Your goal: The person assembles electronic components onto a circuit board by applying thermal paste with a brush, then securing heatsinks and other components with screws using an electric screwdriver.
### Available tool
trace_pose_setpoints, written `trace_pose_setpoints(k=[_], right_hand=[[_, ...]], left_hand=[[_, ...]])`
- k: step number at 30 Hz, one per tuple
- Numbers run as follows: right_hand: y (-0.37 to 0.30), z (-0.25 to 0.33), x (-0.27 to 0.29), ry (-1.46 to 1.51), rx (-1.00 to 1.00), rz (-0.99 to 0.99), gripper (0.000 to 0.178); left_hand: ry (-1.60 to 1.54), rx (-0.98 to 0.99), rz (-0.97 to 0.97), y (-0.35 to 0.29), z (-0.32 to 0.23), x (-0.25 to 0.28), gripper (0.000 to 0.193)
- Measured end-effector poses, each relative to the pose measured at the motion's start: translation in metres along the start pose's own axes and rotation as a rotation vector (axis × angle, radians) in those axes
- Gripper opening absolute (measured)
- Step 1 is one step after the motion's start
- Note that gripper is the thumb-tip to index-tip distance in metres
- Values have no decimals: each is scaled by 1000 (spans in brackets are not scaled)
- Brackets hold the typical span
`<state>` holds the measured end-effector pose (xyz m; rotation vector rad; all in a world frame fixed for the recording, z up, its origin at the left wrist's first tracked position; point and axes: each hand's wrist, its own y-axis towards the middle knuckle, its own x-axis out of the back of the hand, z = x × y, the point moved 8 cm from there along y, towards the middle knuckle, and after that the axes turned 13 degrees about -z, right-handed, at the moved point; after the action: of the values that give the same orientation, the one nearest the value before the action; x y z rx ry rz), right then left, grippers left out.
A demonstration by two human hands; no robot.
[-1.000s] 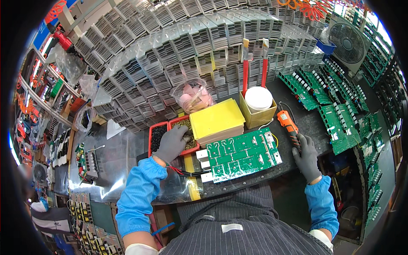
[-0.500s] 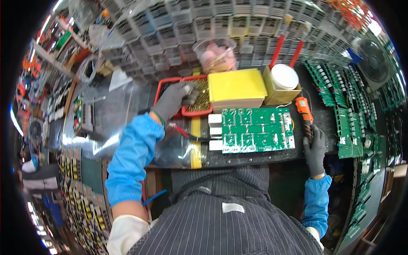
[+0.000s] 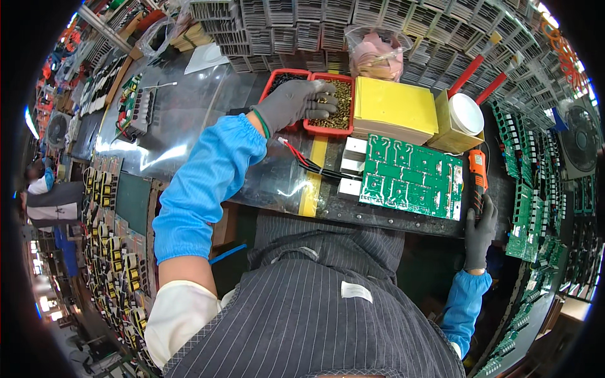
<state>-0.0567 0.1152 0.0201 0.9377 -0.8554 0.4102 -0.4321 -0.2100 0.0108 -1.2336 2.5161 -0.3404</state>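
My left hand [image 3: 291,106], in a grey glove, is over two red bins at the back of the bench. Its curled fingers hang above the small brass-coloured screws [image 3: 342,104] in the right bin [image 3: 329,131]; whatever they hold is hidden. My right hand [image 3: 481,234], gloved too, grips the lower black part of an orange electric screwdriver [image 3: 478,169] at the bench's right side. Between my hands lies a green circuit board [image 3: 409,179], solder side up, with white blocks [image 3: 350,187] at its left edge and red and black wires [image 3: 302,160] running leftward.
Behind the board sit a yellow-topped stack of sheets [image 3: 396,104] and a box [image 3: 446,131] holding a white tub [image 3: 466,114] and red-handled brushes [image 3: 465,74]. A bag of pink material [image 3: 377,58] stands behind. More circuit boards [image 3: 522,214] line the right; a component-laden board [image 3: 135,107] lies left.
The view has shifted, so the bench things sit higher and further right. My left fingers look less bunched over the screws. My right hand stays at the screwdriver.
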Motion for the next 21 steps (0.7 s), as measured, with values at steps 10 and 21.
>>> trace_pose_setpoints(k=[10,21], right_hand=[[3,-4,1,-39,59,-42,54],[25,-22,-24,-189,2,235,70]], left_hand=[[206,-325,-1,-20,-22,-29,29],[1038,-1310,64,-109,-11,-179,17]])
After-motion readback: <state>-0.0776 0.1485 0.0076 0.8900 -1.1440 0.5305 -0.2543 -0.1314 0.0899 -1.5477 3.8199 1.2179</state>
